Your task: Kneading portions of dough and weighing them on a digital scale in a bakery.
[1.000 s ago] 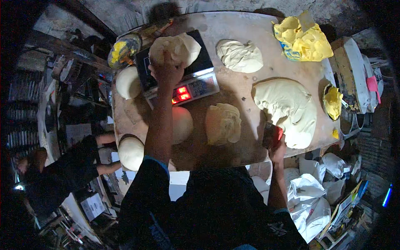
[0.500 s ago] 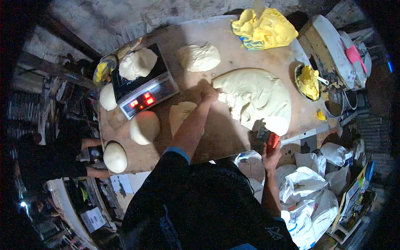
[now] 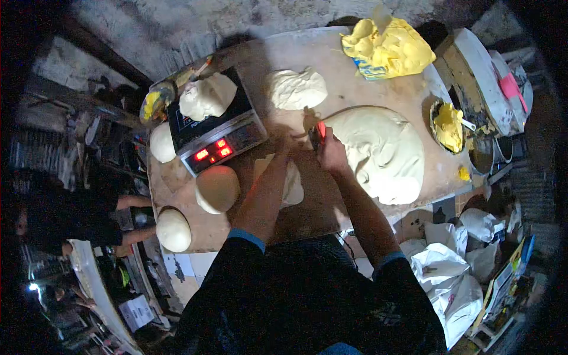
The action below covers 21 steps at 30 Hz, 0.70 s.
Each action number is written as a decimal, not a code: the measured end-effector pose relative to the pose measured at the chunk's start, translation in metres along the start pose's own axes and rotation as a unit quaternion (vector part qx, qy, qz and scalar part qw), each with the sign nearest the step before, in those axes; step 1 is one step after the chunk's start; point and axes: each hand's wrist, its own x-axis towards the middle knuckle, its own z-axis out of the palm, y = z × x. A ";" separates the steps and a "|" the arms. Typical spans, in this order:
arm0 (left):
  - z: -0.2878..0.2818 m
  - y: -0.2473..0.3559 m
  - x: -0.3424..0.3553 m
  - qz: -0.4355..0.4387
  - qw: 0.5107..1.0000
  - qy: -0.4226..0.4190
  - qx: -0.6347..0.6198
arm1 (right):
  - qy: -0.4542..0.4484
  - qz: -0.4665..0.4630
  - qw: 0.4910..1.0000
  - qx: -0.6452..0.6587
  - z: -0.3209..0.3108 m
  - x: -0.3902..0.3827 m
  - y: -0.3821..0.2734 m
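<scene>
Curled around a red scraper (image 3: 321,129), the right hand (image 3: 332,152) has the tool in a firm, closed grip at the left edge of the big dough (image 3: 384,142). The left hand (image 3: 290,139) is just beside it, low over the table (image 3: 355,86), but it is dim and blurry, so I can't tell how far apart its fingers are or if it has hold of any dough. The big dough lies on the table to the right of both hands, wide and soft, with a wavy top. I can't tell if the blade is in the dough or only next to it. To the left, a smaller piece of dough (image 3: 207,97) sits on the scale (image 3: 244,109), and its red lights are on. My guess is that the step now is cutting a bit off the big dough. I think the next move calls for a short push down with the scraper, while the left hand holds the bit so the soft dough does not stick or stretch.
</scene>
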 end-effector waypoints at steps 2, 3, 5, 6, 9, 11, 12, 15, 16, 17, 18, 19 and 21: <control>-0.010 -0.032 -0.013 0.001 0.980 0.088 -0.177 | -0.047 0.027 0.999 -0.005 0.032 0.011 -0.016; 0.013 0.004 -0.021 0.037 0.966 0.111 -0.232 | -0.082 0.098 0.984 0.127 0.045 0.019 0.006; 0.003 0.171 -0.003 0.193 0.893 0.127 -0.385 | 0.048 0.016 0.999 0.018 0.013 0.029 0.183; -0.029 0.105 -0.020 0.130 0.918 0.158 -0.339 | -0.021 -0.009 0.998 0.067 0.057 0.019 0.123; -0.095 0.078 -0.026 -0.081 0.975 0.062 -0.197 | 0.018 0.052 0.995 -0.086 0.060 0.036 0.062; -0.194 0.112 -0.024 -0.074 0.926 0.161 -0.333 | -0.015 0.093 0.985 -0.144 0.030 0.028 0.002; -0.217 0.082 -0.013 0.013 0.895 0.282 -0.345 | -0.023 0.096 0.983 -0.153 0.034 0.031 -0.014; -0.289 0.056 0.005 0.020 0.896 0.440 -0.055 | -0.030 0.125 0.980 -0.152 0.037 0.039 0.014; -0.303 0.043 0.007 -0.025 0.903 0.428 0.013 | -0.048 0.122 0.976 -0.173 0.038 0.039 0.012; -0.312 0.035 0.004 -0.069 0.905 0.413 0.082 | -0.066 0.117 0.972 -0.194 0.038 0.038 0.011; -0.313 0.031 -0.005 -0.072 0.901 0.419 0.084 | -0.066 0.109 0.973 -0.193 0.038 0.037 0.007; -0.307 0.029 -0.016 -0.017 0.909 0.366 0.201 | -0.062 0.106 0.976 -0.179 0.035 0.036 0.003; -0.283 0.044 -0.041 0.016 0.914 0.332 0.235 | -0.052 0.096 0.981 -0.163 0.025 0.030 0.009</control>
